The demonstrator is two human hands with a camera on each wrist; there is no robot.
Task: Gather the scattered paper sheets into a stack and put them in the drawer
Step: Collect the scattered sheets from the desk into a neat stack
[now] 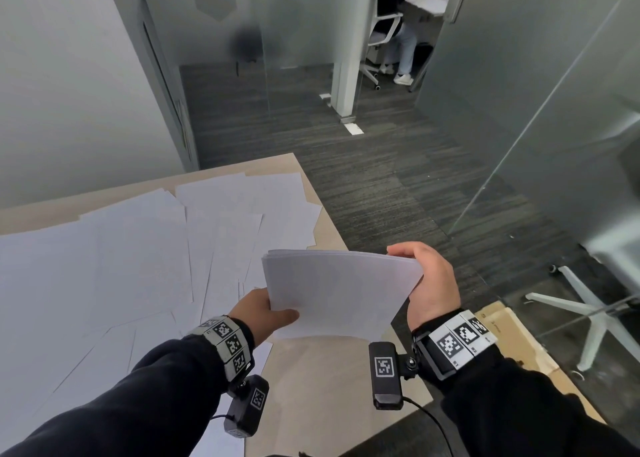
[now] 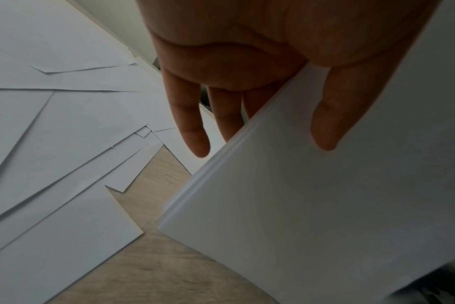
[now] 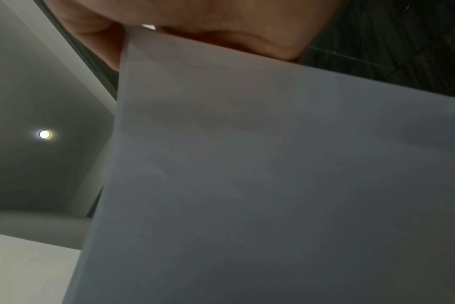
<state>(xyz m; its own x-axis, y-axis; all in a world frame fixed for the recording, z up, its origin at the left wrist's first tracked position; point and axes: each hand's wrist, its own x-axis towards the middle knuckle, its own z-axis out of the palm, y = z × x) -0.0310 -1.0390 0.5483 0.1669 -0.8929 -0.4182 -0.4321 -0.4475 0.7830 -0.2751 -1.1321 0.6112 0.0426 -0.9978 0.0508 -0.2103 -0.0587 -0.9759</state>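
A stack of white paper sheets (image 1: 336, 294) hangs in the air over the table's right edge, held by both hands. My left hand (image 1: 266, 313) pinches its near left corner, thumb on top, fingers beneath. My right hand (image 1: 427, 283) grips its right edge, fingers curled over the far corner. In the left wrist view the thumb lies on the stack (image 2: 325, 205) and the fingers (image 2: 192, 131) show under it. The right wrist view is mostly filled by the stack's underside (image 3: 273, 174). Several loose sheets (image 1: 138, 256) lie scattered and overlapping on the light wooden table (image 1: 332, 380). No drawer is in view.
Dark carpet (image 1: 381, 179) runs beyond the table's right edge. A glass partition (image 1: 554, 145) stands on the right with a white chair base (image 1: 588, 314) behind it. A cardboard piece (image 1: 519, 346) lies beside my right wrist. A person sits on a chair (image 1: 391, 34) far off.
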